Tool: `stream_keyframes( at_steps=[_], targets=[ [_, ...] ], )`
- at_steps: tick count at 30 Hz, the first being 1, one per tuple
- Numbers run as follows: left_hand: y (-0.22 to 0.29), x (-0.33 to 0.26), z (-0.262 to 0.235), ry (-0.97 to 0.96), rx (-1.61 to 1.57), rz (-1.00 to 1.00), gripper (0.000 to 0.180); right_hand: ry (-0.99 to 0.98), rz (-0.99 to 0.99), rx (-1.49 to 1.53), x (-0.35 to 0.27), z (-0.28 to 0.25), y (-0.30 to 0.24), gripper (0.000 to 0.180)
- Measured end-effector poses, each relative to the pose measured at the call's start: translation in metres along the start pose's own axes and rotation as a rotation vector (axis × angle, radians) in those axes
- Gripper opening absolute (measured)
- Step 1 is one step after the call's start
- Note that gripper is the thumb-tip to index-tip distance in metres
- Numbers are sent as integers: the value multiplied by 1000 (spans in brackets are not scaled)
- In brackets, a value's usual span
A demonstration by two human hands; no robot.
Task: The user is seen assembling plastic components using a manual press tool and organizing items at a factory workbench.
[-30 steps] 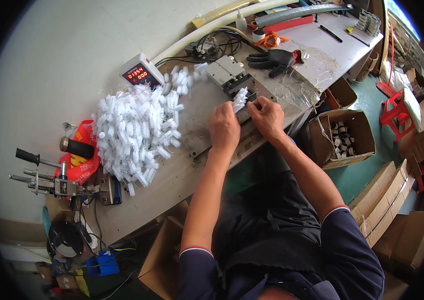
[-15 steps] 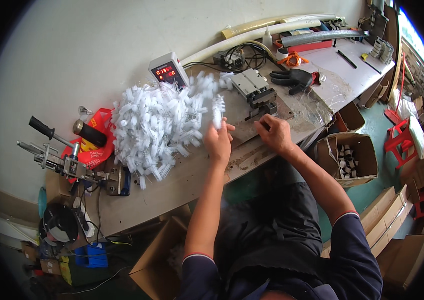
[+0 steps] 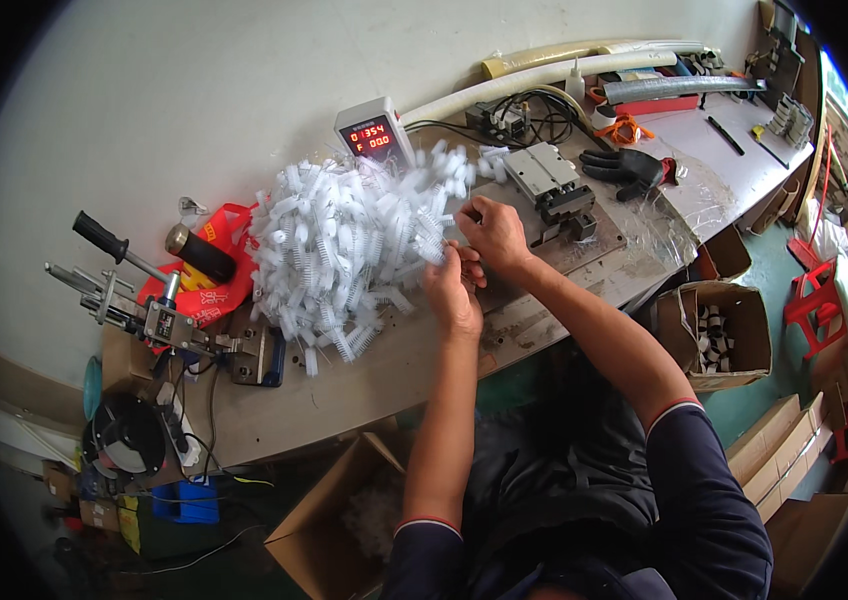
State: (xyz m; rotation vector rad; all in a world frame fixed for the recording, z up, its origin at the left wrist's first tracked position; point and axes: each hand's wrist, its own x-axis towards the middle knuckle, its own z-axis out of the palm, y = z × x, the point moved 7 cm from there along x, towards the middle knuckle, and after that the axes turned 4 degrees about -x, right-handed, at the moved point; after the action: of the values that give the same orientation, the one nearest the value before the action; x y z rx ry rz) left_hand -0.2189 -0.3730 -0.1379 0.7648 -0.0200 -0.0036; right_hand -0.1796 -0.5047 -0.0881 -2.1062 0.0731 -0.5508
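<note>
A large heap of small white bristle brushes (image 3: 329,250) lies on the workbench, in front of my hands and to the left. My left hand (image 3: 456,290) is closed at the heap's right edge, its thumb and fingers around the thin end of a white brush (image 3: 432,243). Just above and to the right, my right hand (image 3: 497,236) is closed in a pinch. Whatever its fingertips hold, if anything, is too small to make out. Close beyond the right hand stands a small metal clamping device (image 3: 554,185), fixed on a plate.
A counter with a red display (image 3: 372,135) stands behind the heap. To the left are a lever press (image 3: 159,320) and a red bag (image 3: 229,290). A black glove (image 3: 629,172) lies to the right. Open cardboard boxes (image 3: 684,330) stand below the bench.
My right hand has moved left, from beside the clamping device to my left hand. The brush in my left hand has come down against the heap. The whole view has shifted slightly.
</note>
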Motion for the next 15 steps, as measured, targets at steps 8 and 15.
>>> stream_keyframes(
  at_steps=[8,15],
  targets=[
    [4,-2,-5,11,-54,-42,13,-258,88,-252,31,30,-21,41],
    [9,-10,3,250,45,129,17,-237,60,-404,47,47,1,31]
  ],
)
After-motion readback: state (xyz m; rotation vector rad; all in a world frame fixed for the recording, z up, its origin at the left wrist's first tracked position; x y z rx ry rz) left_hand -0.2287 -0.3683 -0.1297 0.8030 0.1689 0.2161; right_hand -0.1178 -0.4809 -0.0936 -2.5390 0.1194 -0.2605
